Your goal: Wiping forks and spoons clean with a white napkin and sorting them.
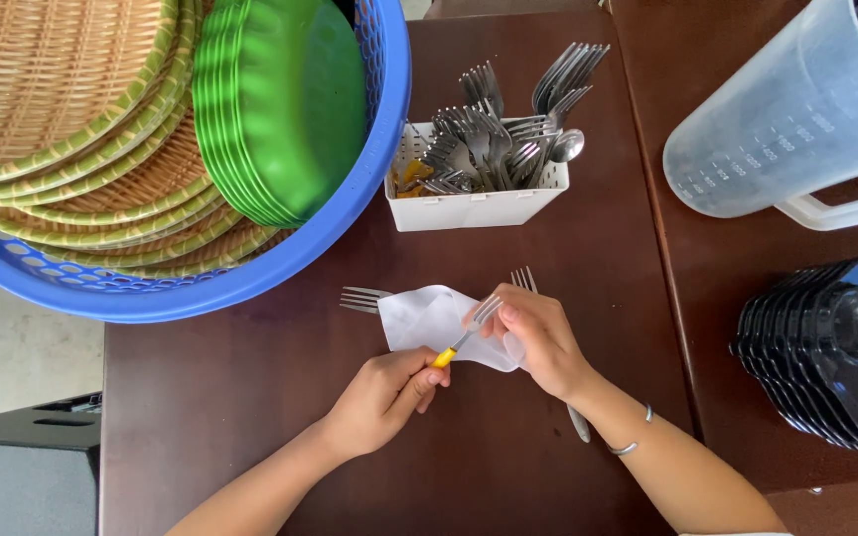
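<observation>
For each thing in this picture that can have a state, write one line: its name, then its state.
Left hand: gripping the yellow-handled fork.
Right hand: holding the white cloth against the fork's tines.
Loose forks: lying flat on the table, partly under the cloth.
Cutlery caddy: full of upright forks and spoons.
Blue basket: loaded with woven trays and green plates.
Clear jug: empty.
Dark lids: stacked.

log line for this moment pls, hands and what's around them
left hand: grips yellow-handled fork | right hand: holds white napkin on its tines | two forks lie beneath | cutlery caddy behind
</observation>
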